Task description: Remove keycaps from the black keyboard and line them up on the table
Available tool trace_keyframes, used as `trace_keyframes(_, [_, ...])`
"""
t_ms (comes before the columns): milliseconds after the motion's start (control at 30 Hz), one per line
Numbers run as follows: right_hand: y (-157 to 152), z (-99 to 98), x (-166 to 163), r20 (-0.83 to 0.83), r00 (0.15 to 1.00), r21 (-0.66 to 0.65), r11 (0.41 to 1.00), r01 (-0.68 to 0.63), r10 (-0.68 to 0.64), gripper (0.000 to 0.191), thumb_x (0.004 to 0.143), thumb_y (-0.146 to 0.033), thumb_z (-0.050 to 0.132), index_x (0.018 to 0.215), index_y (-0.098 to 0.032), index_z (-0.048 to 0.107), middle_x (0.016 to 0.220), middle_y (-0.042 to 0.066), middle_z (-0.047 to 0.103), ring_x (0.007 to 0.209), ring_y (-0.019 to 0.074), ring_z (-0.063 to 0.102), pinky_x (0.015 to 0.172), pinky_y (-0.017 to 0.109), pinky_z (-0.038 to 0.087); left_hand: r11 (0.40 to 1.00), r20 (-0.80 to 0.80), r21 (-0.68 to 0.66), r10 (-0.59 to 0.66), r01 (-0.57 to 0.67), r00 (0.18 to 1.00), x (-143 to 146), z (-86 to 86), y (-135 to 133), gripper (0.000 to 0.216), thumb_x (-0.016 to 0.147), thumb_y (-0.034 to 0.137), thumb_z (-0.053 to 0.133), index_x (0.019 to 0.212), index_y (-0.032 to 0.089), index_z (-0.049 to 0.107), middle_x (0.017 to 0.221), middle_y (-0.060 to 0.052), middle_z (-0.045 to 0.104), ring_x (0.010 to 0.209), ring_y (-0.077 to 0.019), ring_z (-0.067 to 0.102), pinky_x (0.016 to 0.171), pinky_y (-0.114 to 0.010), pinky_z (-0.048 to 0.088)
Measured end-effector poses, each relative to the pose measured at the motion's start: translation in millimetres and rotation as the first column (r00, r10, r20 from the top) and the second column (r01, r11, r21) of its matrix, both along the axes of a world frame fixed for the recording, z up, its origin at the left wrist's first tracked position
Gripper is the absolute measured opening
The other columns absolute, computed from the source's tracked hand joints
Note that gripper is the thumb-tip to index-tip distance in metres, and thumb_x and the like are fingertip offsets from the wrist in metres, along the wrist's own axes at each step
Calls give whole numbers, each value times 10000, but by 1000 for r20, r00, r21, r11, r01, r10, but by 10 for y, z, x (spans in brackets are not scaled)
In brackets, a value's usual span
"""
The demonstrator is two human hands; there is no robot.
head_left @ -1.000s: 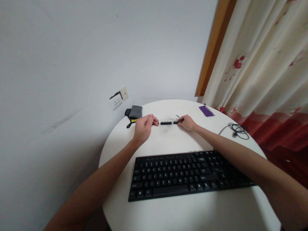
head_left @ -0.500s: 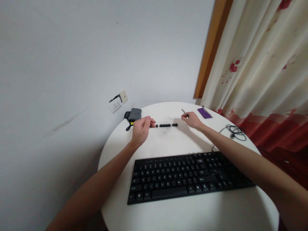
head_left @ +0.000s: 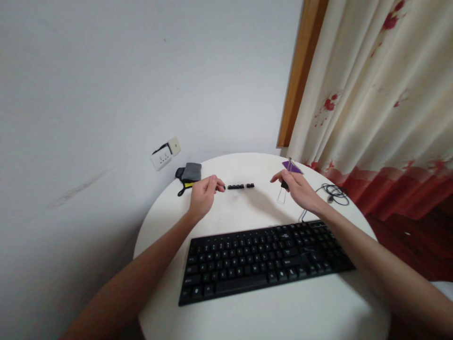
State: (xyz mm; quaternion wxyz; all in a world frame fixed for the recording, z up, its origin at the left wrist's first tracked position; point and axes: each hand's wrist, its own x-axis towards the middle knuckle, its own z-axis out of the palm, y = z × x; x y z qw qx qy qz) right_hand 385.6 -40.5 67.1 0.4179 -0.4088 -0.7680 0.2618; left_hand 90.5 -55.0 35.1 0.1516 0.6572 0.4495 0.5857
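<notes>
My right hand (head_left: 296, 188) is closed around the dark handle of a keycap puller (head_left: 281, 195), with a wire loop hanging below the fingers and more wire sticking up above them. It is over the right part of the table, its index finger pointing left. My left hand (head_left: 204, 194) is closed, fingers curled together, at the left end of a row of loose black keycaps (head_left: 236, 187). It hides part of the row, and whatever its fingers may hold is hidden. A black keyboard (head_left: 244, 262) lies in front of both hands, its right end under my right forearm.
All this is on a round white table (head_left: 262, 307) against a wall. A grey pouch (head_left: 192, 172) with a black strap lies at the back left. A purple item (head_left: 296, 167) is at the back right, near a coiled black cable (head_left: 334, 194). Curtains hang on the right.
My right hand has turned and lowered slightly; the puller now has its loop pointing down instead of up and left. My left hand stays by the keycaps. The camera view has shifted slightly.
</notes>
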Motion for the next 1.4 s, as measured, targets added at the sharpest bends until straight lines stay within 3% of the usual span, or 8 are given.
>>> trace_keyframes(167, [-120, -86, 139, 138, 980, -82, 988, -133, 144, 498, 991, -484, 359, 898, -147, 714, 627, -11, 491, 614, 136, 472, 615, 270, 385, 1000, -40, -12, -12, 12, 999, 14, -28, 10, 462, 973, 446, 420, 748, 141, 685, 610, -52, 675, 569, -131, 600, 551, -244, 447])
trace_keyframes(467, [-134, -228, 213, 217, 896, -194, 916, -351, 388, 309, 934, -408, 523, 863, -148, 674, 705, 3, 614, 635, 137, 504, 622, 260, 404, 999, -86, -22, -36, 35, 996, 23, -91, 44, 442, 977, 404, 414, 761, 137, 692, 619, -51, 676, 571, -127, 586, 559, -246, 439])
trace_keyframes(700, [-171, -218, 196, 216, 835, -219, 859, -463, 505, 307, 937, -400, 533, 877, -145, 692, 791, 27, 669, 720, 152, 568, 708, 277, 448, 999, -89, -35, -38, 35, 995, 37, -90, 36, 447, 974, 415, 416, 763, 137, 695, 620, -47, 672, 566, -123, 559, 571, -249, 426])
trace_keyframes(900, [-153, -282, 206, 194, 814, -279, 827, -489, 547, 369, 881, -469, 609, 817, -119, 711, 773, 51, 662, 697, 150, 567, 677, 273, 449, 997, -77, -49, -58, 54, 995, 26, -113, 54, 461, 982, 427, 400, 768, 136, 687, 623, -43, 668, 573, -123, 570, 572, -247, 427])
trace_keyframes(1233, [-110, -537, 77, 333, 822, -358, 868, -343, 462, 494, 948, -506, 471, 794, -109, 720, 661, 42, 642, 610, 137, 539, 612, 255, 418, 997, -64, -45, -60, 57, 996, 27, -97, 40, 470, 979, 447, 408, 779, 128, 690, 633, -54, 671, 585, -126, 585, 574, -248, 437])
trace_keyframes(1400, [-130, -510, 88, 247, 796, -412, 804, -430, 552, 434, 932, -473, 515, 852, -107, 734, 703, 37, 657, 637, 135, 552, 612, 246, 423, 998, -64, -44, -57, 54, 996, 30, -84, 40, 476, 977, 454, 408, 772, 131, 691, 630, -53, 673, 580, -128, 587, 573, -250, 443])
